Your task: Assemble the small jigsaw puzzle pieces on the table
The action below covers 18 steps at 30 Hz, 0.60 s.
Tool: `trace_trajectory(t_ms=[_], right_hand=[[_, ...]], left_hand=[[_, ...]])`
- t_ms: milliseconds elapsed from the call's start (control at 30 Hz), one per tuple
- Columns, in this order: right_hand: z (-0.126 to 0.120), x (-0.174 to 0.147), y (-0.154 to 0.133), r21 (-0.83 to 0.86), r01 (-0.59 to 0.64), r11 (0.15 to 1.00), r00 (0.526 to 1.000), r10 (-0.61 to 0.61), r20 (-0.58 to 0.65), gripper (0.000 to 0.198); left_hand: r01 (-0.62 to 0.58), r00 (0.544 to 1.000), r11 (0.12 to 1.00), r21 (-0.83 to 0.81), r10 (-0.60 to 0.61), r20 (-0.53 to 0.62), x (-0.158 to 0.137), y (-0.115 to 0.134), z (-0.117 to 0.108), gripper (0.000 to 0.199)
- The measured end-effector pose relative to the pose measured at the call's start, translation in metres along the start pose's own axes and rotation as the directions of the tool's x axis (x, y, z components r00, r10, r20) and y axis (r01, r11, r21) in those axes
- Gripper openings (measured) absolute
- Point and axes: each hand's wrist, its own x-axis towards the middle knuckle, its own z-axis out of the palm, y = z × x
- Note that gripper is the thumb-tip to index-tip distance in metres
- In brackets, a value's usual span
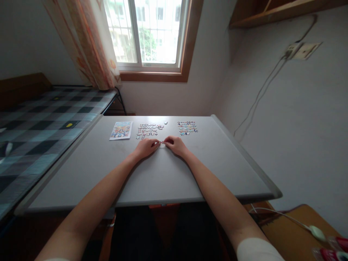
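Observation:
My left hand (147, 147) and my right hand (175, 144) meet near the middle of the table, fingers pinched. Between their fingertips is a small puzzle piece (162, 142), held just above or on the tabletop; whether it is one piece or two joined, I cannot tell. Rows of puzzle pieces (147, 131) lie beyond my left hand, some seemingly linked. A second group of puzzle pieces (187, 127) lies beyond my right hand. One piece (165, 123) sits apart between the groups. Left of them lies a colourful picture sheet (121, 130).
The grey-white table (163, 174) has raised edges at its sides. A bed with a checked cover (81, 108) stands along the left, and a window (157, 32) is ahead. Cables (257, 98) hang on the right wall above a wooden stool or cabinet (290, 228).

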Motion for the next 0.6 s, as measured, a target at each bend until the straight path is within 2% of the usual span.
trace_trajectory(t_ms=[467, 600], right_hand=[[0.003, 0.002, 0.004, 0.029, 0.031, 0.999, 0.997, -0.029, -0.068, 0.01], [-0.008, 0.006, 0.007, -0.038, 0.011, 0.999, 0.994, -0.015, -0.107, 0.01]], left_hand=[[-0.021, 0.999, 0.998, -0.052, 0.018, -0.041, 0.001, -0.003, 0.003, 0.038], [-0.014, 0.998, 0.999, -0.05, 0.011, -0.059, 0.001, -0.003, 0.003, 0.036]])
